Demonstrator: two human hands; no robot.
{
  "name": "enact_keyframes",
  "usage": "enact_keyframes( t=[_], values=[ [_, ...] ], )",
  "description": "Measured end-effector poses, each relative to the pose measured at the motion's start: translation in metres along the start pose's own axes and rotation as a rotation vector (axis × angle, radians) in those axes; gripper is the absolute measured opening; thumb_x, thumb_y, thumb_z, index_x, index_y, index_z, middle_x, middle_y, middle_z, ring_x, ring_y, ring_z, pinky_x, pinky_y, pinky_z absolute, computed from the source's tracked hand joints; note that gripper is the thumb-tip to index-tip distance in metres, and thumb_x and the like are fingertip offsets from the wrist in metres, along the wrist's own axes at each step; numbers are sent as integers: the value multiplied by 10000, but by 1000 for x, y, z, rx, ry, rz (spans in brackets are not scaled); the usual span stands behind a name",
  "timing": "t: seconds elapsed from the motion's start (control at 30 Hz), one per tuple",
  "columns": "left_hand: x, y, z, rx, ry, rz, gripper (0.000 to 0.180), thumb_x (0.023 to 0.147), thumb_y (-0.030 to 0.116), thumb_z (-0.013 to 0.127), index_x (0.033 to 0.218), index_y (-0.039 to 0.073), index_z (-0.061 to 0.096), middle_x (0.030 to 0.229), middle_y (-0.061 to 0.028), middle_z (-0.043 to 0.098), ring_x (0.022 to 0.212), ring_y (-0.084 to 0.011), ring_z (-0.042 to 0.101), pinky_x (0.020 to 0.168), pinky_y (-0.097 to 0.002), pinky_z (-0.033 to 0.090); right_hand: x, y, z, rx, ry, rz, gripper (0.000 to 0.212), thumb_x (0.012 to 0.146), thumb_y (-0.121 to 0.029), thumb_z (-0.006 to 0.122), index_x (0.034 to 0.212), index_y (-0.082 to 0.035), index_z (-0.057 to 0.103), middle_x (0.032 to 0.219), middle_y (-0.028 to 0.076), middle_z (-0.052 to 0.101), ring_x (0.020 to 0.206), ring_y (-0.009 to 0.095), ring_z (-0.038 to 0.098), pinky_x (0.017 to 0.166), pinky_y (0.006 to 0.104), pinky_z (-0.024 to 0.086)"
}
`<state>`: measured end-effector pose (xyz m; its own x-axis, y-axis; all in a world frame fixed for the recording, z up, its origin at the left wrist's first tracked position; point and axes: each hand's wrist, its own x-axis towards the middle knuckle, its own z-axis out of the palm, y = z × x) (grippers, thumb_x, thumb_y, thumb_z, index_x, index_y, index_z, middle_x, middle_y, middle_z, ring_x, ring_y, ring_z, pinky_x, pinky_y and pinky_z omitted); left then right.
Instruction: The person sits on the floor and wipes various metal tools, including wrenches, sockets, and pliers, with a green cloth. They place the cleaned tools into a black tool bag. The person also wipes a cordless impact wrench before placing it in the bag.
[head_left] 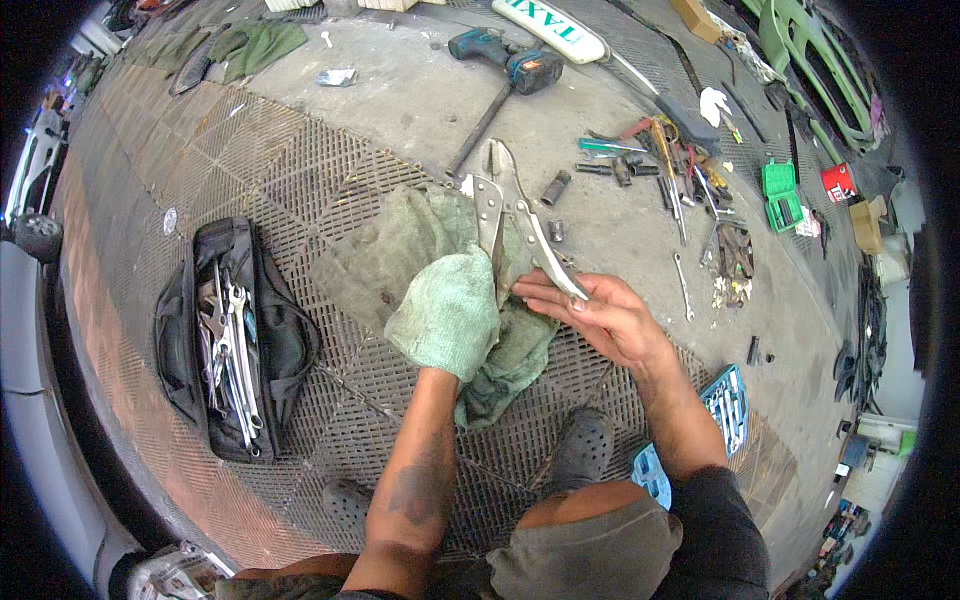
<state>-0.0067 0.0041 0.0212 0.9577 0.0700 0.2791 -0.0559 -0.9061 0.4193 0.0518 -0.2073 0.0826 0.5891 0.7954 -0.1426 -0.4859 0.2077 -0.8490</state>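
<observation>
My left hand (442, 312), covered by a pale green cloth (455, 300), is closed around one handle of silver locking pliers (490, 205). Their jaws point away from me and the long handles are spread apart. Beside the other handle's end, my right hand (610, 318) is bare, its fingers stretched out toward the left. That handle end lies against the fingers, near the thumb. Below the pliers, a crumpled grey-green rag (400, 245) is spread over the floor grating, and a darker green part (510, 365) hangs nearer to me.
On the left sits a black tool bag (285, 350) full of wrenches (232, 350). A cordless impact wrench (515, 65) with a long extension lies ahead. Sockets (556, 187), screwdrivers (668, 165), a green case (782, 195) and a blue tool case (728, 405) lie to the right.
</observation>
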Motion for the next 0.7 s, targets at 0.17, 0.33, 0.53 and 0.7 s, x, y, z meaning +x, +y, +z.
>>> enact_keyframes(
  t=[0.17,0.33,0.53,0.7],
  values=[
    [6,2,-1,-18,83,29,229,760,209,637,917,45,663,873,-181,654,863,-385,634,775,-486,494,-5,5,10,130,29,-67,543,942,-153,577,1386,126,437,1430,254,483,1382,335,427,1198,473,262],
    [3,9,-3,-28,-59,-56,335,792,189,608,1052,-21,615,905,-239,627,893,-427,609,819,-498,476,2,21,18,187,182,-83,452,972,-130,560,1348,108,484,1385,223,527,1332,297,483,1170,447,324],
    [-5,2,-4,-30,-80,-39,320,815,171,581,1065,-27,612,938,-237,625,910,-415,605,815,-485,482,14,27,9,120,177,58,323,988,-174,587,1228,40,615,1174,95,663,1115,196,610,1016,349,463],
    [0,-6,-11,-68,-106,-58,298,874,213,559,1052,-17,625,946,-235,634,899,-397,615,810,-472,496,2,4,4,-116,142,158,299,980,-184,587,1177,33,648,1134,131,691,1045,217,643,981,358,481]
  ],
)
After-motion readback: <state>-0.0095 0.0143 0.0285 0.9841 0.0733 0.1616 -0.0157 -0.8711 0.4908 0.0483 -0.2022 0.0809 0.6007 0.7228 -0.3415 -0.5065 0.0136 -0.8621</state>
